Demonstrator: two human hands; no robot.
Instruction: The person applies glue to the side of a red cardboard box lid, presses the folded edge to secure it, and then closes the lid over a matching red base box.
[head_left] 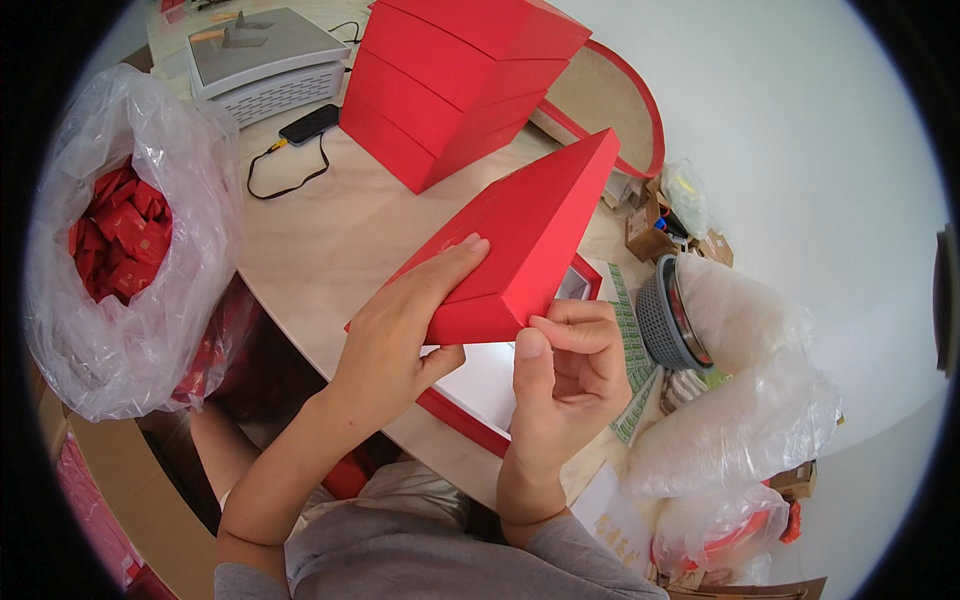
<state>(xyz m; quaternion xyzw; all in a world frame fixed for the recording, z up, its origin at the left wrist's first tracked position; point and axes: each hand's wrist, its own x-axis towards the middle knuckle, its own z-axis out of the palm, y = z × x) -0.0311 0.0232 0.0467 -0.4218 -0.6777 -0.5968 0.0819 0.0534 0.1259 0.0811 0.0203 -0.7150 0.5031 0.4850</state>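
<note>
At the left of the frame a clear plastic bag [120, 250] of small red packets sits against the wooden worktop [320, 250]. In the centre the left hand [395, 335] and right hand [565, 375] each have their grip clamped on a tilted red box lid [520, 240], above an open red box base [480, 395]. Upper centre stands a stack of red boxes [460, 80], and at the right a grey basket [660, 320] lies beside more plastic bags [740, 400].
</note>
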